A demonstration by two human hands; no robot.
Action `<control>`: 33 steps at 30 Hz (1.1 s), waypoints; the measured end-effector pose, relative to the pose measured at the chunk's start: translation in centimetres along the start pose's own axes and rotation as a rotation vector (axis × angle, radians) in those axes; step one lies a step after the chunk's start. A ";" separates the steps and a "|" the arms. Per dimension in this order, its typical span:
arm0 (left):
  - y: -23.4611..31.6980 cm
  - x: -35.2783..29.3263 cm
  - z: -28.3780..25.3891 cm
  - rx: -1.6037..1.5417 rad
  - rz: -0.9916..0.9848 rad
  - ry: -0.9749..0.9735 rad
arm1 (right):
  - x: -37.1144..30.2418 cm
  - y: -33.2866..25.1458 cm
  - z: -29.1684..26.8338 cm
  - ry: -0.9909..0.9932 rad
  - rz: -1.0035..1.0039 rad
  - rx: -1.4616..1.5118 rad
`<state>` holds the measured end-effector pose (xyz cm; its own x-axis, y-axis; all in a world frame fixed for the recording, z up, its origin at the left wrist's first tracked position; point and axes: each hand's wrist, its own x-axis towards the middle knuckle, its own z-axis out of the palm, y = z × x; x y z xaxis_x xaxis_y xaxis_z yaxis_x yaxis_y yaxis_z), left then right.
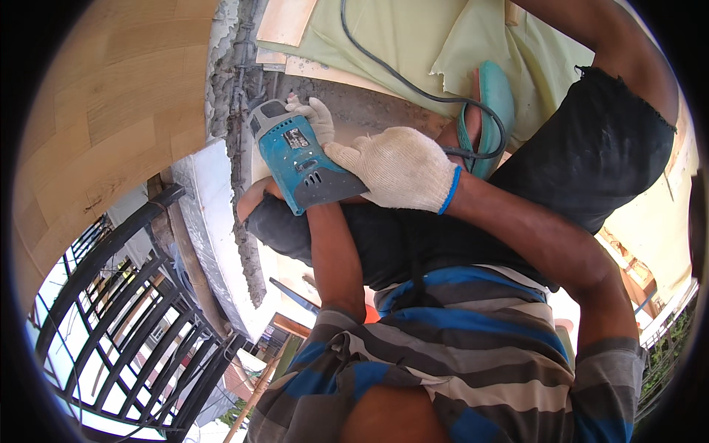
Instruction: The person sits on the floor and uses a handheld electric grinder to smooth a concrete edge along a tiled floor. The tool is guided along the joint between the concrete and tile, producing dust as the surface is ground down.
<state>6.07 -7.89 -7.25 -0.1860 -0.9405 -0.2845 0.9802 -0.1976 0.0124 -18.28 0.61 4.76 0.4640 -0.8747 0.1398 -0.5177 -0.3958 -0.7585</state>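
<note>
A teal and grey corded power tool [299,159] is held at a slant in front of my lap, its grey end toward the broken wall edge. My right hand [405,168], in a cream knit glove with a blue cuff, wraps around its dark rear part. Past the tool, my left hand [319,117] grips its far side, also gloved; the tool's body covers part of that hand. Any bit at the tool's front is hidden. A black cord [402,80] runs from near my right hand, loops beside a teal sandal [495,111] and trails away upward.
Rough broken concrete [240,88] runs beside a wood-patterned surface [125,96] on the left. Below that stands a black metal railing [133,332]. A green cloth [384,37] and thin boards [340,77] lie ahead. My bent legs in black shorts [591,155] frame the work spot.
</note>
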 end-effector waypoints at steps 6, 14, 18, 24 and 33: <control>0.4 0.4 0.1 0.096 0.056 0.035 | 2.7 -0.6 0.2 -0.011 0.042 -0.027; -4.0 -1.6 3.2 0.101 -0.005 0.020 | -1.5 1.2 -3.7 -0.053 0.007 0.005; -6.3 -2.9 4.4 0.133 0.053 0.038 | -2.9 2.7 -5.0 -0.141 0.024 0.014; -6.0 -2.8 5.4 -0.119 0.014 0.113 | -2.0 2.7 -5.7 -0.131 -0.044 -0.062; -4.7 -1.0 3.0 -0.013 0.114 -0.018 | 1.6 0.4 -5.8 -0.201 -0.020 -0.226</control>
<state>1.44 -6.80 -4.14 -0.0743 -0.9615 -0.2647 0.9958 -0.0856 0.0313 -21.85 -2.55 8.38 0.5970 -0.8022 0.0074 -0.6433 -0.4842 -0.5930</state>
